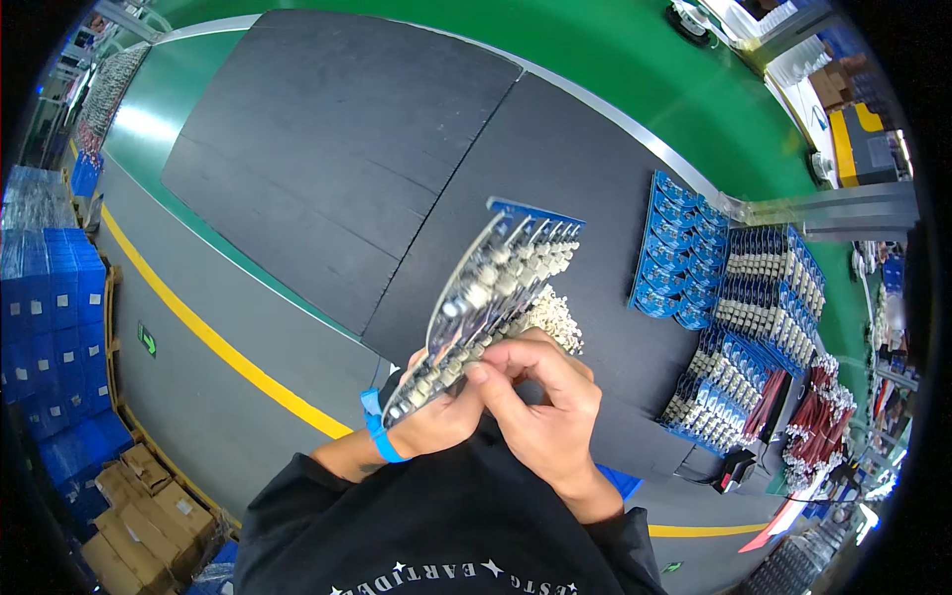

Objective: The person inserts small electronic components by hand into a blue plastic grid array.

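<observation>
My left hand (448, 424), with a blue band at its wrist, grips the lower part of a circuit board panel (540, 213). The panel stands tilted above the dark mat, and rows of small white connectors (521, 266) line its face. Thumb and forefinger of my right hand (547, 402) are pinched together against the connectors near the panel's lower end. Whatever lies between those fingertips is too small to make out. Partly hidden behind the panel and my right hand, a loose heap of small white connectors (558, 315) rests on the mat.
Dark mats (337, 129) cover the table. To the right lie blue board panels (674, 248), stacked panels with white connectors (769, 288) and bundles of red wires (821, 421). Blue boxes (59, 327) and brown cartons (149, 521) stand at the left, beyond a yellow floor line (228, 352).
</observation>
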Available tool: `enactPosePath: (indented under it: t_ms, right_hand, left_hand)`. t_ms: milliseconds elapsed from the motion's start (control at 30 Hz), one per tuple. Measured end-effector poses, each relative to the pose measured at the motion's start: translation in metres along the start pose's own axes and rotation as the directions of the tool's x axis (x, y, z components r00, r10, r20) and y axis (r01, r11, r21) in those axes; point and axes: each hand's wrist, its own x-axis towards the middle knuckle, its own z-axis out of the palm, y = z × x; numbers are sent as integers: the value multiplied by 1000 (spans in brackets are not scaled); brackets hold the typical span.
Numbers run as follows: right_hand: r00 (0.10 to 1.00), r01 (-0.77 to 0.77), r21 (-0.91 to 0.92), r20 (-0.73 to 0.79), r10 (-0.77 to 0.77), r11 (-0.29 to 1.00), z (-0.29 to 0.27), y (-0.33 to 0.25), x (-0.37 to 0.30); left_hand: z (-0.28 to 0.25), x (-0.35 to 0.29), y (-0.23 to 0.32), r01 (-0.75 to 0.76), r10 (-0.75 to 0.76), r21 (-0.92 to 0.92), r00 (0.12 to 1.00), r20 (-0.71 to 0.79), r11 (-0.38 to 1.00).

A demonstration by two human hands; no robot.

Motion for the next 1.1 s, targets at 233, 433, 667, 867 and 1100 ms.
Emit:
enactPosePath:
  t_ms: [233, 433, 667, 867, 1100]
  right_hand:
    - [973, -230, 42, 13, 230, 972, 4, -10, -4]
    - [964, -228, -86, -162, 212, 970, -12, 14, -6]
    - [991, 124, -84, -30, -127, 989, -4, -11, 2]
    - [996, -70, 140, 64, 62, 988, 5, -6, -4]
    - [987, -143, 132, 89, 132, 981, 13, -14, -6]
  left_hand:
    - [4, -5, -1, 51, -80, -130, 972, -222, 990]
    - [-3, 7, 12, 5, 127, 391, 942, -309, 920]
    - [8, 5, 17, -42, 18, -82, 964, -265, 996]
    - [-3, 26, 14, -344, 367, 150, 915, -170, 927]
    - [1, 27, 20, -337, 342, 68, 905, -253, 939]
